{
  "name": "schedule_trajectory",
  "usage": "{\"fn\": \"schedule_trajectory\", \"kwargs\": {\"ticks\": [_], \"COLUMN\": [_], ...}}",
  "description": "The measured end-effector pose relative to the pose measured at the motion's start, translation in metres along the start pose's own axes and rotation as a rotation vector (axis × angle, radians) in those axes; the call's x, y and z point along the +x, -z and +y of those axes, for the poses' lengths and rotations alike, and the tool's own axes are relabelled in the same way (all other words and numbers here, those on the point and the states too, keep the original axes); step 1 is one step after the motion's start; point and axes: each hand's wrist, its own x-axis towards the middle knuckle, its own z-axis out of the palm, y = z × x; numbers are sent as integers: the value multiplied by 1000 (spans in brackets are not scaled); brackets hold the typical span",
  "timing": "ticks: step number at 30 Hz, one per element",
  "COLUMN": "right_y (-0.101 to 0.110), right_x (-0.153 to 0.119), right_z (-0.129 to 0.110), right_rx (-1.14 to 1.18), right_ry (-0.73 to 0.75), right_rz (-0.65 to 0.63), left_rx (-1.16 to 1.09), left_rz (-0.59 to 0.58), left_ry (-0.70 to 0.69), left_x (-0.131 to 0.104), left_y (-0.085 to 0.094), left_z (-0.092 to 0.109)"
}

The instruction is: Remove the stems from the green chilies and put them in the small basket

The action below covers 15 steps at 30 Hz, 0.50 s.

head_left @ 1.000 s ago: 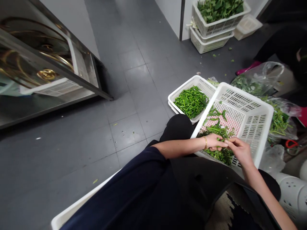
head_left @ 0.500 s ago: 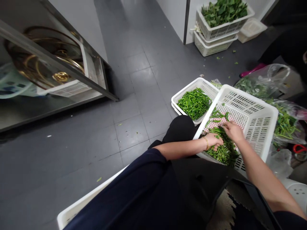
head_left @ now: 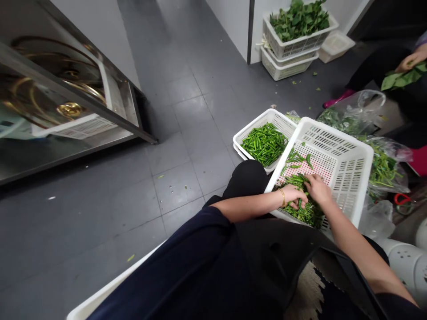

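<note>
A large white plastic basket (head_left: 358, 178) stands tilted in front of my lap. Loose green chili peppers (head_left: 295, 158) lie at its far left, and a heap of green chilies and cut stems (head_left: 308, 213) fills its near corner. Above the heap, my left hand (head_left: 293, 195), with a gold bracelet at the wrist, has its fingers curled around a green chili. Close beside it on the right, my right hand (head_left: 316, 187) is closed with fingertips pinched together; what they hold is hidden. Left of the basket, a smaller white basket (head_left: 240, 133) is full of green chilies (head_left: 265, 143).
Stacked white baskets with leafy greens (head_left: 300, 22) stand by the wall. At right are bagged greens (head_left: 380, 166), red-handled scissors (head_left: 402, 198) and a co-worker's hand (head_left: 413, 60) holding leaves. A metal shelf (head_left: 126, 118) with glass lids is at left.
The view has shifted slightly right, bringing the co-worker's hand with leaves into sight. My hands stay over the heap, and a chili now shows in my left fingers.
</note>
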Motion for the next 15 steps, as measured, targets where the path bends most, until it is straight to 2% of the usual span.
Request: {"fn": "schedule_trajectory", "kwargs": {"ticks": [2,4,7,9,10,12,14,15], "right_y": [-4,-1,16,33,41,54,63,66], "right_x": [15,17,-8,-37,-53,-76,-85,-83], "right_z": [5,10,8,-6,-16,-38,-49,-48], "right_rx": [-96,-99,36,145,200,352,486,530], "right_ry": [18,36,88,159,210,339,412,417], "right_rz": [-112,-100,17,42,20,-95,-256,-368], "left_rx": [-69,-90,-90,-109,-108,-57,28,66], "left_rz": [13,109,273,306,290,168,42,34], "left_ry": [12,12,-16,-45,-63,-87,-77,-61], "left_x": [3,5,5,3,2,-1,-5,-7], "left_y": [3,6,5,3,2,0,-1,-1], "left_z": [0,0,3,5,5,5,5,6]}}
